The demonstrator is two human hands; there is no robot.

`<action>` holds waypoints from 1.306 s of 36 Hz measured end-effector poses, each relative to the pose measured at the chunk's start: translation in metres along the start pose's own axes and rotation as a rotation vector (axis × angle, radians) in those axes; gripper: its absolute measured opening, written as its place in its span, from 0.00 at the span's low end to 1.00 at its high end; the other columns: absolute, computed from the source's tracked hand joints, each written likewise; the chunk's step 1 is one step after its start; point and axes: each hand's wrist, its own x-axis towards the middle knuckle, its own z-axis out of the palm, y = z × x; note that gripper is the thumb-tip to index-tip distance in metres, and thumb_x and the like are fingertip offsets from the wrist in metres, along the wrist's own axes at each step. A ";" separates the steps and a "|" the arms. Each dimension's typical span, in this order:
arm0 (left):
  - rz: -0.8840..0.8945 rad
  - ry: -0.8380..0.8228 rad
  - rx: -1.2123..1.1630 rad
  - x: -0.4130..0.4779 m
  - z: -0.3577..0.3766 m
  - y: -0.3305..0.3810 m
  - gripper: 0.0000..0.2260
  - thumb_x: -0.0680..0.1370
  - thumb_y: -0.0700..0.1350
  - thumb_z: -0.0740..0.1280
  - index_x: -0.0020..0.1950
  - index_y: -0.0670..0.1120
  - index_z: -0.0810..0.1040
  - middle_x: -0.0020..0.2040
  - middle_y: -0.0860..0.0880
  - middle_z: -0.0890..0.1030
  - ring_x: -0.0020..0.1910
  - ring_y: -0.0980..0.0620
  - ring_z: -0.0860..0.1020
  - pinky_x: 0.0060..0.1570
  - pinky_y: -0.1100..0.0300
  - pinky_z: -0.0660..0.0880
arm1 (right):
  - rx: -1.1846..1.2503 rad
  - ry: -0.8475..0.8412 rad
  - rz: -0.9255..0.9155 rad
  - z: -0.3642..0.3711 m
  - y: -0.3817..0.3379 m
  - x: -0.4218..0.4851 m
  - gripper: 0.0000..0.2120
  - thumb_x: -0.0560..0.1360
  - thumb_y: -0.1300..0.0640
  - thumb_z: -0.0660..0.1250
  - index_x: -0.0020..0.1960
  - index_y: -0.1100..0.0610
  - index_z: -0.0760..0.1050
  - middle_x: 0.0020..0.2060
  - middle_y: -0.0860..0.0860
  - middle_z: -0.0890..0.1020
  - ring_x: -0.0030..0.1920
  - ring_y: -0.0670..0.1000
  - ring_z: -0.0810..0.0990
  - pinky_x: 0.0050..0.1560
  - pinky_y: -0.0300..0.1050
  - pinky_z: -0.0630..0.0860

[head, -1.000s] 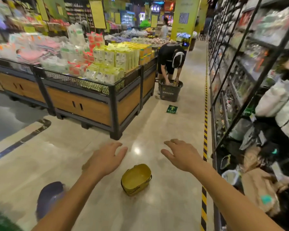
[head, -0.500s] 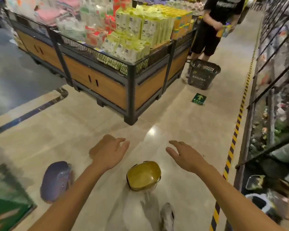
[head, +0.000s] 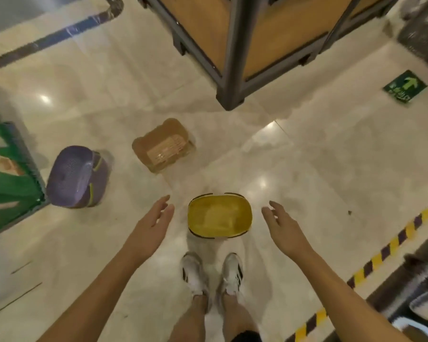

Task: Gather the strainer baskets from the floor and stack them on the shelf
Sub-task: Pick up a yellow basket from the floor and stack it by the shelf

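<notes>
Progress looks close to nil, judging by how things lie: three strainer baskets sit on the pale polished floor [head: 319, 169] and none is in hand or on a shelf. The yellow basket [head: 220, 215] stands mouth up just in front of the person's white shoes [head: 194, 272], directly between the two hands. The left hand [head: 153, 224] hovers just beside its left rim and the right hand [head: 283, 224] just beside its right rim. On both, the fingers [head: 162, 206] are straight and spread, holding nothing and touching nothing. The tan basket [head: 162, 145] lies farther ahead and to the left, apparently bottom up. The purple basket [head: 77, 176] lies tipped on its side well to the left, just beside a green stand [head: 8, 183]. The step in hand seems to be the first pickup, a two-handed grasp of the yellow one. After that, the tan and purple ones remain to be collected, and all three must be stacked. Of the shelf, only a dark base [head: 423, 250] beyond the striped tape [head: 391, 243] at the lower right shows, so I cannot tell whether any baskets already sit there.
</notes>
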 end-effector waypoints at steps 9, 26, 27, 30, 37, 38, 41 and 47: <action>-0.171 0.017 -0.073 0.153 0.084 -0.129 0.28 0.82 0.62 0.55 0.82 0.55 0.59 0.79 0.55 0.63 0.69 0.63 0.60 0.67 0.63 0.55 | 0.143 -0.002 0.233 0.099 0.122 0.163 0.29 0.84 0.38 0.51 0.80 0.50 0.61 0.77 0.53 0.69 0.75 0.57 0.69 0.69 0.47 0.65; -0.407 -0.098 -0.612 0.284 0.206 -0.262 0.22 0.77 0.71 0.50 0.67 0.70 0.73 0.63 0.62 0.80 0.64 0.55 0.77 0.57 0.50 0.77 | 0.664 -0.029 0.278 0.211 0.224 0.295 0.29 0.76 0.27 0.47 0.65 0.37 0.77 0.58 0.41 0.85 0.58 0.42 0.83 0.58 0.46 0.77; -0.404 -0.089 -0.624 0.284 0.205 -0.261 0.22 0.79 0.69 0.50 0.68 0.68 0.73 0.62 0.62 0.81 0.63 0.56 0.77 0.55 0.51 0.77 | 0.670 -0.017 0.285 0.211 0.221 0.294 0.29 0.76 0.27 0.48 0.64 0.37 0.78 0.57 0.40 0.85 0.58 0.42 0.83 0.57 0.45 0.78; -0.369 -0.072 -0.607 0.275 0.191 -0.246 0.18 0.81 0.65 0.50 0.66 0.70 0.73 0.56 0.68 0.82 0.58 0.61 0.79 0.52 0.53 0.77 | 0.665 -0.008 0.264 0.202 0.207 0.284 0.28 0.77 0.28 0.49 0.67 0.37 0.77 0.59 0.40 0.84 0.60 0.45 0.82 0.56 0.46 0.79; -0.308 -0.053 -0.661 0.222 0.106 -0.165 0.22 0.80 0.66 0.52 0.72 0.67 0.70 0.69 0.60 0.77 0.68 0.55 0.75 0.62 0.46 0.74 | 0.671 -0.024 0.095 0.124 0.108 0.226 0.22 0.82 0.35 0.51 0.71 0.37 0.72 0.62 0.38 0.82 0.60 0.40 0.82 0.55 0.45 0.79; -0.298 -0.046 -0.666 0.211 0.090 -0.148 0.24 0.80 0.67 0.52 0.74 0.65 0.70 0.69 0.60 0.77 0.69 0.55 0.74 0.62 0.47 0.74 | 0.669 -0.030 0.066 0.107 0.087 0.214 0.22 0.82 0.35 0.51 0.71 0.36 0.72 0.62 0.38 0.82 0.61 0.40 0.81 0.56 0.46 0.78; -0.254 -0.011 -0.697 0.173 0.037 -0.088 0.27 0.78 0.67 0.53 0.75 0.62 0.70 0.70 0.58 0.77 0.70 0.54 0.72 0.66 0.47 0.71 | 0.649 -0.042 -0.018 0.055 0.022 0.172 0.19 0.82 0.34 0.50 0.67 0.31 0.73 0.61 0.34 0.81 0.59 0.36 0.80 0.54 0.42 0.77; -0.143 0.084 -0.700 0.074 -0.078 0.051 0.22 0.81 0.65 0.51 0.72 0.63 0.70 0.65 0.60 0.78 0.63 0.57 0.75 0.62 0.48 0.70 | 0.589 -0.046 -0.206 -0.058 -0.122 0.068 0.25 0.74 0.22 0.52 0.66 0.28 0.70 0.65 0.34 0.76 0.66 0.39 0.75 0.67 0.50 0.74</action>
